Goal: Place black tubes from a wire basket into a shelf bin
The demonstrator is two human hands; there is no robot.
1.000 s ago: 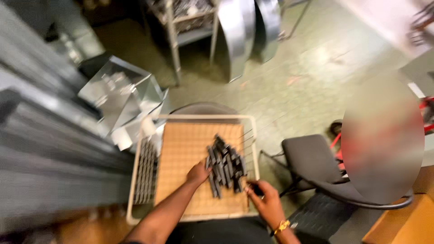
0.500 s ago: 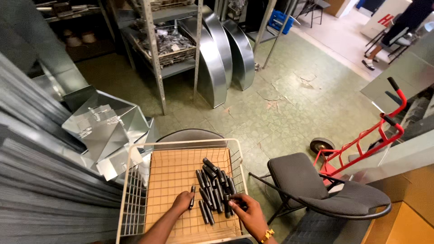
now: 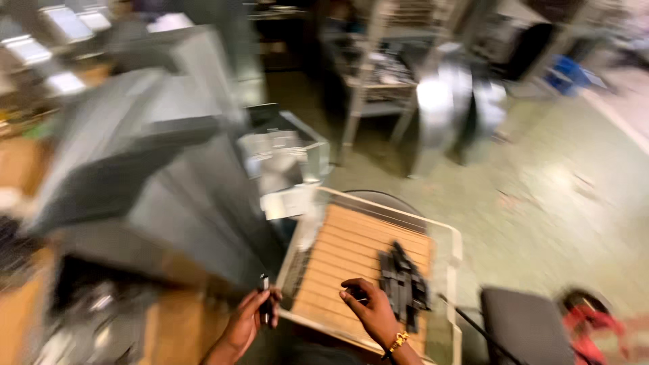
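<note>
One small dark metal piece (image 3: 266, 305) is gripped in the left hand (image 3: 249, 323) beside the wire basket (image 3: 451, 251), another is pinched by the right hand (image 3: 370, 309), while most of the dark pile (image 3: 403, 284) is left on the cardboard liner (image 3: 351, 250).

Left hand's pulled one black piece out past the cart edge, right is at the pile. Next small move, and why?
Probably close the right hand on another piece from the pile of black pieces. Its fingers already sit at the pile's left edge on the cardboard sheet in the wire cart, while the left hand holds a small dark piece outside the cart. The frame is blurred, so the grip is unclear.
</note>
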